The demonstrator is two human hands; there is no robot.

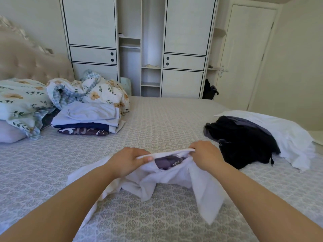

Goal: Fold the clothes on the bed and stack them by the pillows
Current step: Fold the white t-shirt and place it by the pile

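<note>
A crumpled white cotton garment [167, 179] hung over the near middle of the grey patterned bed [157, 119], its neckline stretched between the two hands. The left hand [130, 160] pinched one end of the white collar band; the right hand [204, 154] gripped the other. A stack of folded pale and navy clothes [87, 117] lay by the floral pillows [21, 100]. A heap of black and white unfolded clothes [244, 142] lay to the right.
</note>
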